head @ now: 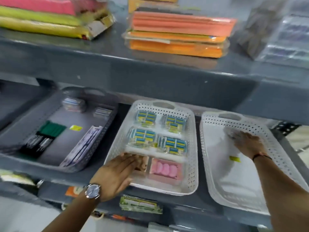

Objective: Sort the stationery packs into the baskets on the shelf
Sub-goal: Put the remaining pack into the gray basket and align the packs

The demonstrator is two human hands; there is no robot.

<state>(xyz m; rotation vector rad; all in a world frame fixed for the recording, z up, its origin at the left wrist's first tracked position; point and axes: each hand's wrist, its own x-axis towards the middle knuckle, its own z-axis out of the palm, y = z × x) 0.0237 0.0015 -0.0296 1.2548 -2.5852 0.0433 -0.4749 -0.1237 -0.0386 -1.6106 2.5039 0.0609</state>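
Three baskets stand on the grey shelf. The middle white basket (192,164) holds several blue-and-yellow packs (145,136) and a pink eraser pack (165,168). My left hand (117,173), with a wristwatch, reaches into its front left corner, fingers laid over a beige pack (143,163) and thumb at the pack's near edge. The right white basket (275,148) carries a yellow sticker (234,159). My right hand (247,143) is inside it, fingertips on a blurred clear pack (231,132) near the far end.
The grey basket (93,148) on the left holds green and black pens (50,129), a purple pack (83,144) and small clear packs. Stacks of orange paper (178,36) and yellow-pink paper (41,19) lie on the shelf above. A green-white pack (140,205) lies below.
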